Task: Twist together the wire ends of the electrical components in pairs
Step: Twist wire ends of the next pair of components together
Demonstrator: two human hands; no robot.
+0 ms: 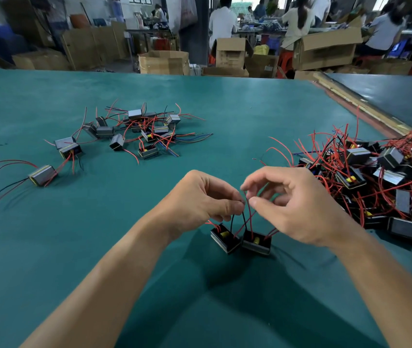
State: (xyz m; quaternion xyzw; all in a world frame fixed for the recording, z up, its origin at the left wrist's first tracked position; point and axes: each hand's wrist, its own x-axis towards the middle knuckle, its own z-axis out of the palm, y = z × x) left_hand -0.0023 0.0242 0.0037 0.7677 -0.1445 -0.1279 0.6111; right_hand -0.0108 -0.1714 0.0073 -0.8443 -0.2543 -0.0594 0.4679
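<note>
Table (pixel 199 96): a wide bench covered in a green mat fills most of the view, with a second dark bench angling away at the far right.
Background: cardboard boxes (pixel 325 49) stand open on the floor beyond the bench, and workers (pixel 221 23) sit with their backs turned at distant tables.
Right heap (pixel 375 177): a dense pile of small black-and-grey parts tangled in red wire lies on the mat, just beside the right hand.
Left scatter (pixel 139 129): a looser spread of the same parts sits well apart on the far left of the mat, their red and black leads trailing outward; a lone part (pixel 42 175) lies nearest the left edge.
Left hand (pixel 199 197): fingers curled, thumb and forefinger pinching the wire ends (pixel 244 203) above the mat.
Right hand (pixel 290 204): thumb and forefinger bent into a loop around the tips of the same wires; whether they actually grip cannot be told.
Pair of parts (pixel 240 242): two small black blocks with yellow centres rest side by side, touching, on the mat at centre, directly below and between the two hands.
Leads (pixel 250 217): black and red wires rise from both blocks and cross on the way up to the fingertips.
</note>
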